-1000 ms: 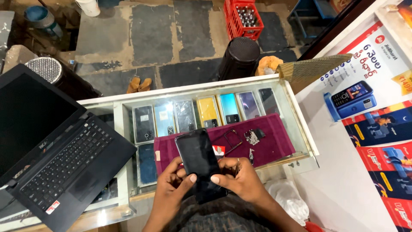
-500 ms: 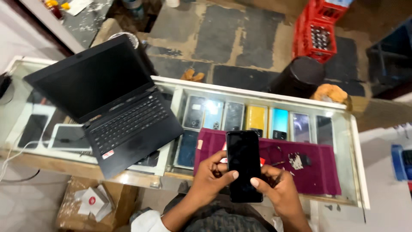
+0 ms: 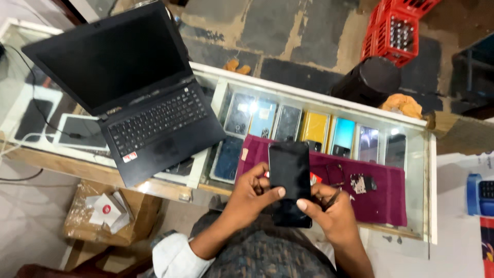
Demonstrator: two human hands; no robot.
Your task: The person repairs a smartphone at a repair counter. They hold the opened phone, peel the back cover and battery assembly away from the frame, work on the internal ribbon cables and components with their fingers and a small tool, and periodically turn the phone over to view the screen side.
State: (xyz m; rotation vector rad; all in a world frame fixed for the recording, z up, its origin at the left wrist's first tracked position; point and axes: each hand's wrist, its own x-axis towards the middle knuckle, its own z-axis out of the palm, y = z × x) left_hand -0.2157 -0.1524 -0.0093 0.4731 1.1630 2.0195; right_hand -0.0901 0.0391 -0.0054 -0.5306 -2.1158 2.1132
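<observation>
Open black laptop [image 3: 139, 98] on glass counter [image 3: 319, 98]; red crate [image 3: 399, 28] on floor.

Glossy phone [image 3: 289, 180] (glass-fronted) — matt maroon cloth [image 3: 381, 193].

A black smartphone [image 3: 289, 180] with a dark screen, upright, held above the maroon cloth [image 3: 381, 198].

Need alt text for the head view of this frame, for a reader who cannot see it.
Two bare hands, left hand and right hand, hold a black smartphone with a dark screen above a maroon cloth on a glass display counter. Phones in coloured cases lie in a row under the glass, and an open black laptop sits to the left.
</observation>
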